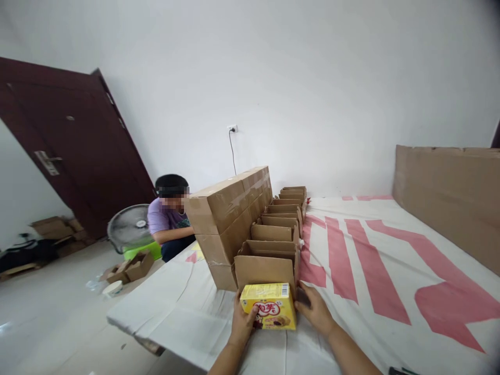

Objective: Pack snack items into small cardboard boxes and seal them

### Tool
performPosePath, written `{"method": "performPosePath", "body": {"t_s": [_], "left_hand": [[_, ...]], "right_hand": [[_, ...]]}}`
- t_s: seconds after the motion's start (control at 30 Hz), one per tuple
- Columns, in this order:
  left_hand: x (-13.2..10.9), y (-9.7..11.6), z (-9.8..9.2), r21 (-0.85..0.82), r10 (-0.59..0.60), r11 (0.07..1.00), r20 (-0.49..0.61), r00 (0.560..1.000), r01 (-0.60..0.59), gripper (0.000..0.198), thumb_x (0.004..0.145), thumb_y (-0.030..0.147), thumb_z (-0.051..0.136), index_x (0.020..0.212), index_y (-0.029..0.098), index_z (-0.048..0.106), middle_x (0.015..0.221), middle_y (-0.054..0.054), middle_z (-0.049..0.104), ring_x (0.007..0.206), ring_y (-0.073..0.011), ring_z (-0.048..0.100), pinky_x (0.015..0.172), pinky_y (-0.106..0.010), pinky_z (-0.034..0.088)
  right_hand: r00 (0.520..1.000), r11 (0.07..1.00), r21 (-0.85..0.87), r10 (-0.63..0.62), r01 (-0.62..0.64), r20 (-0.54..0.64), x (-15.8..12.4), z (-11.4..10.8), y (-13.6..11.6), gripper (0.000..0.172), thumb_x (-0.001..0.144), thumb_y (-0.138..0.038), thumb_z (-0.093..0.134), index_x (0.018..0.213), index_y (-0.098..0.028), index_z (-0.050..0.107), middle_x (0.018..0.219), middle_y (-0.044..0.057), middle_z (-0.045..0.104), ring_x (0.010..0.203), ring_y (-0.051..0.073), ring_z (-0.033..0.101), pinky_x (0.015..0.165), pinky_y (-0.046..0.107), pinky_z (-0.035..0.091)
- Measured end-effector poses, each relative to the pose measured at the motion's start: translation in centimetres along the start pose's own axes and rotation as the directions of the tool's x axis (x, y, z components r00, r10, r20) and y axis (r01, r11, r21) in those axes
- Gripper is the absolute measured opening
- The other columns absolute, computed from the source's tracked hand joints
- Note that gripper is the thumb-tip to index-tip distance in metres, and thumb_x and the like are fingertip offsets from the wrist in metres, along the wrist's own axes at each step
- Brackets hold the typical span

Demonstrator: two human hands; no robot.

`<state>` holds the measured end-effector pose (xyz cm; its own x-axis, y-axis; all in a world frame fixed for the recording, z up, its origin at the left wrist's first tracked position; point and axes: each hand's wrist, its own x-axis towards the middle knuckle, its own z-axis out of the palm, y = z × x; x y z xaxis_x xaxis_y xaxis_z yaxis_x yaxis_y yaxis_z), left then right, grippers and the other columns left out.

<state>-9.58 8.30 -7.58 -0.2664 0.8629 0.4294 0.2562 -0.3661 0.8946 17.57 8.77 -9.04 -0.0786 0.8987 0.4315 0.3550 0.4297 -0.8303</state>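
A yellow snack box (269,307) with red lettering and a barcode sits in front of the nearest open cardboard carton (265,268). My left hand (242,319) grips its left side, thumb across the printed front. At the box's right edge is my right hand (315,311), its thumb against the box and its fingers bent by the carton's right side. The carton stands with flaps raised; its inside is mostly hidden. Behind it runs a row of more open cartons (275,233).
Closed, taped cartons (230,213) are stacked left of the row. Beyond them a person in a purple shirt (166,221) sits near a fan (135,229). A large cardboard panel (449,198) stands at the right of the cloth-covered table (183,317). Small cartons (138,265) lie on the floor.
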Motion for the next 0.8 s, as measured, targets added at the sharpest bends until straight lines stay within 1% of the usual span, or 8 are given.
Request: {"method": "performPosePath", "body": {"t_s": [0.1,0.23,0.43,0.57,0.63,0.7,0.77,0.8], "left_hand": [[-0.3,-1.1,0.1,-0.025,-0.055,0.998,-0.016,0.998,0.055,0.077,0.058,0.065,0.071,0.114,0.014,0.057,0.121,-0.017,0.059,0.117,-0.0344,0.055,0.1,-0.048,0.044],[-0.4,-1.6,-0.2,-0.047,-0.076,0.996,0.009,0.997,0.076,0.077,0.064,0.059,0.071,0.123,0.015,0.05,0.123,-0.016,0.058,0.116,-0.0321,0.057,0.1,-0.047,0.045],[-0.4,-1.3,0.0,0.016,-0.067,0.998,0.019,0.998,0.066,0.069,0.068,0.056,0.069,0.121,0.015,0.053,0.117,-0.014,0.061,0.115,-0.0316,0.058,0.101,-0.048,0.044],[-0.5,-0.7,0.1,0.047,-0.054,0.997,0.001,0.999,0.054,0.068,0.068,0.056,0.067,0.121,0.016,0.054,0.117,-0.014,0.062,0.115,-0.0315,0.058,0.101,-0.047,0.044],[-0.5,-0.5,0.1,0.047,-0.053,0.998,0.013,0.998,0.052,0.068,0.069,0.057,0.066,0.121,0.015,0.054,0.116,-0.014,0.063,0.114,-0.0314,0.059,0.101,-0.046,0.044],[-0.5,-0.5,0.1,0.055,-0.045,0.998,0.032,0.998,0.043,0.067,0.069,0.058,0.065,0.119,0.015,0.056,0.115,-0.014,0.063,0.113,-0.0316,0.059,0.102,-0.047,0.044],[-0.4,-0.5,0.1,0.084,-0.032,0.996,0.048,0.998,0.028,0.063,0.069,0.058,0.065,0.116,0.015,0.058,0.116,-0.015,0.062,0.117,-0.0322,0.057,0.103,-0.047,0.042],[-0.4,-0.5,0.0,0.101,-0.025,0.995,0.051,0.998,0.019,0.061,0.07,0.057,0.065,0.113,0.015,0.06,0.118,-0.015,0.062,0.119,-0.0327,0.055,0.104,-0.048,0.042]], "right_hand": [[0.999,0.999,0.031,0.027,-0.026,-0.036,-0.1,0.2,0.2,0.071,0.076,-0.063,0.061,0.13,-0.017,0.058,0.128,0.017,0.061,0.118,0.034,0.056,0.102,0.051,0.042],[0.993,0.989,0.119,0.092,-0.083,-0.073,-0.1,0.6,0.5,0.061,0.08,-0.058,0.058,0.126,-0.019,0.06,0.127,0.015,0.062,0.118,0.031,0.057,0.102,0.047,0.044],[0.993,0.991,0.115,0.08,-0.069,-0.092,-0.4,0.8,1.0,0.069,0.072,-0.05,0.068,0.132,-0.019,0.053,0.135,0.015,0.057,0.124,0.032,0.052,0.107,0.05,0.038],[0.974,0.943,0.296,0.193,-0.151,-0.117,0.0,1.0,0.0,0.062,0.069,-0.049,0.07,0.122,-0.019,0.059,0.13,0.014,0.06,0.123,0.03,0.053,0.108,0.047,0.037],[0.928,0.844,0.482,0.342,-0.236,-0.144,0.8,1.0,-0.7,0.06,0.067,-0.053,0.07,0.116,-0.021,0.06,0.127,0.011,0.063,0.121,0.028,0.054,0.105,0.042,0.04],[0.85,0.717,0.623,0.504,-0.313,-0.153,2.2,0.7,-1.2,0.059,0.067,-0.059,0.066,0.112,-0.022,0.059,0.123,0.008,0.064,0.118,0.026,0.056,0.098,0.038,0.046],[0.791,0.648,0.67,0.594,-0.362,-0.147,4.1,0.3,-1.2,0.057,0.068,-0.063,0.063,0.106,-0.022,0.058,0.114,0.007,0.067,0.11,0.024,0.061,0.087,0.034,0.051],[0.785,0.641,0.67,0.604,-0.375,-0.139,5.3,0.0,-1.0,0.055,0.067,-0.063,0.063,0.103,-0.022,0.057,0.108,0.006,0.069,0.105,0.023,0.063,0.081,0.032,0.053]]}}
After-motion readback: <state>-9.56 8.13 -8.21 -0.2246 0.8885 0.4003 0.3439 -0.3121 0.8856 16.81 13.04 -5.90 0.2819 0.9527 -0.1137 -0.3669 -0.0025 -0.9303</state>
